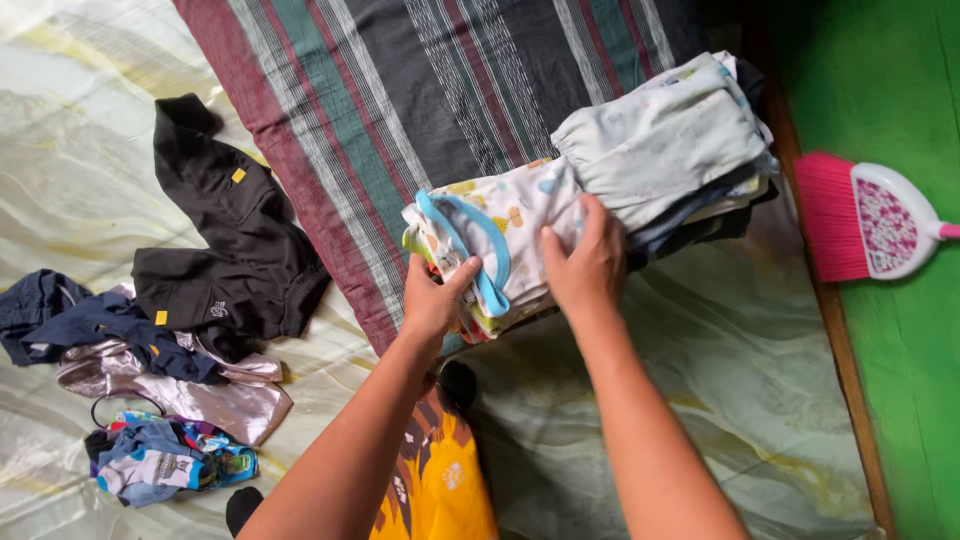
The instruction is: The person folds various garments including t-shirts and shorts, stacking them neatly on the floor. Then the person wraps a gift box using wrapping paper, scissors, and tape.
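Note:
A small stack of folded children's clothes, white with coloured prints and a blue collar trim, lies on a striped blanket. My left hand grips the near left edge of this stack, thumb on top by the blue trim. My right hand presses flat on the stack's right side, fingers closed over the cloth. Right beside it stands a taller pile of folded garments topped by a pale grey-blue piece.
A black garment lies unfolded at left on the pale patterned sheet. Below it sit dark blue, shiny pink and multicoloured clothes. A pink broom rests on the green floor at right. Yellow-orange cloth covers my lap.

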